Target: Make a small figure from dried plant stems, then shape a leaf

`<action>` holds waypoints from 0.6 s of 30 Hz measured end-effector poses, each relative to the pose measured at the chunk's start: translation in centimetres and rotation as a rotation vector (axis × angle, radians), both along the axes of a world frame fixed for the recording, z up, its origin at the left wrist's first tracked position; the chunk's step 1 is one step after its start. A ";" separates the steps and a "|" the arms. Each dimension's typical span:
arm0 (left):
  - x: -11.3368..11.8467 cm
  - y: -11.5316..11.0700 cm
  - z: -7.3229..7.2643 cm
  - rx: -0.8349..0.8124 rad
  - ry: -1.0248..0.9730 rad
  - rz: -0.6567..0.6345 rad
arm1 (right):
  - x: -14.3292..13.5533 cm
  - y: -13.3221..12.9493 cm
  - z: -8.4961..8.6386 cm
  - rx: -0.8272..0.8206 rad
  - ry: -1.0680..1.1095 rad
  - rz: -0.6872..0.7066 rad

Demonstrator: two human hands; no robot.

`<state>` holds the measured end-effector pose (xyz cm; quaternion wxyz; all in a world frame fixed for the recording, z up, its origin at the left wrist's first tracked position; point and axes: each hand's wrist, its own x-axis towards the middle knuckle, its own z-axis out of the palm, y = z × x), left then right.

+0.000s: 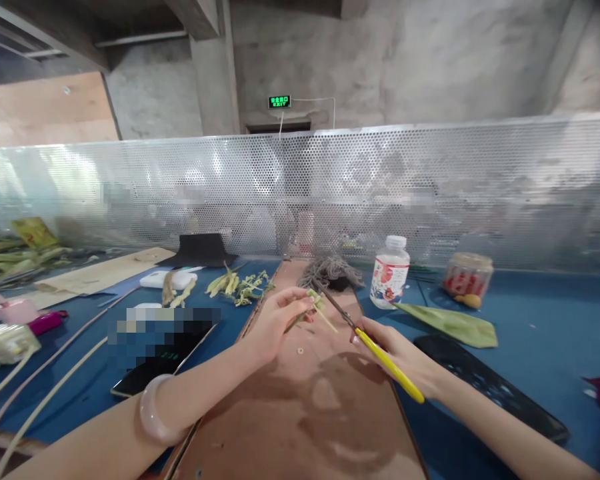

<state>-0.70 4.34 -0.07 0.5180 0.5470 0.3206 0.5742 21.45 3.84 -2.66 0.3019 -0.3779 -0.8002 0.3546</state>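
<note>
My left hand (285, 312), with a pale bangle (157, 410) on its wrist, is closed in a pinch above the brown board. Between its fingertips is a small green folded leaf piece (316, 298) with a thin pale strip sticking out. Yellow-handled pliers (390, 363) with long, slim dark jaws lie in my right hand (383, 337), whose fingers close near the pivot. The jaws point up and left, their tips close to the leaf piece; whether they touch it I cannot tell. Grey yarn (330, 272) lies just beyond my hands.
Left are dried leaf bits (240, 287), a phone (170, 353) and cables. A clear labelled bottle (390, 273), a jar (467, 277), a broad green leaf (453, 323) and a black phone-shaped case (490, 383) sit right. A perforated metal screen (430, 173) stands behind.
</note>
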 end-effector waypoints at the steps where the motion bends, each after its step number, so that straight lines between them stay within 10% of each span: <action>1: 0.1 0.0 0.0 0.000 -0.004 -0.007 | 0.0 0.0 0.0 -0.010 -0.004 0.007; 18: 0.3 -0.4 0.1 -0.005 0.040 -0.005 | -0.1 -0.3 0.3 -0.063 -0.016 0.012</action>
